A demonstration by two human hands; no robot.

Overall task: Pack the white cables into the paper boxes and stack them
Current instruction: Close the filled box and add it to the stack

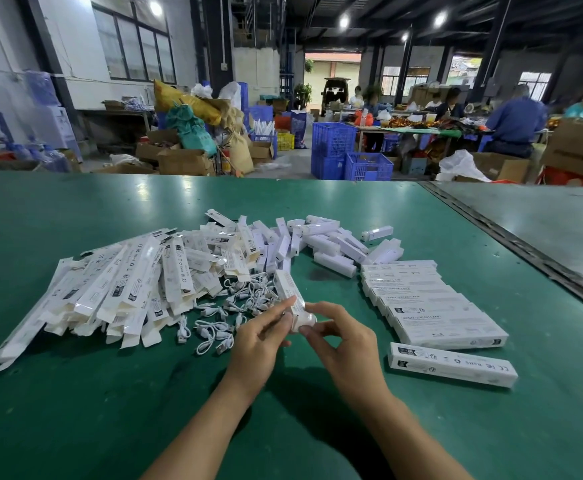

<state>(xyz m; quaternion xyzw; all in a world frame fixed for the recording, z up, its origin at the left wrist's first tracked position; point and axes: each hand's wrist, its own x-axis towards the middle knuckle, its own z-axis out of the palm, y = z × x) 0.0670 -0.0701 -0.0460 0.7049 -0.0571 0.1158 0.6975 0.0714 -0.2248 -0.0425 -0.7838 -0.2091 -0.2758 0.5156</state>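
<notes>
Where the green worktop (pixel 75 410) begins at the left, a heap of flat boxes (pixel 110 296) lies fanned out, their long sides running from near-left to far-right. Just right of that heap, loose white cables (pixel 227 306) lie in small coils, touching its edge and reaching to the hands.

The left hand (pixel 266 337) has its grip closed round the held box (pixel 288 292), fingers curled on its near half. This box is slim and tilted. Its long axis runs from the hands away toward the far side and a little left, with the far end raised over the cables. The right hand (pixel 342 341) meets it at the near end, and its grip is a narrow pinch of thumb and forefinger on that end. Whether a cable is inside cannot be told.

Behind the hands a loose pile of made-up boxes (pixel 318 240) lies pointing every way. To the right, a row of packed boxes (pixel 432 299) lies side by side and overlapping, their long axes running left to right. A single box (pixel 453 363) lies just nearer than the row, apart from it and pointing much the same way.
</notes>
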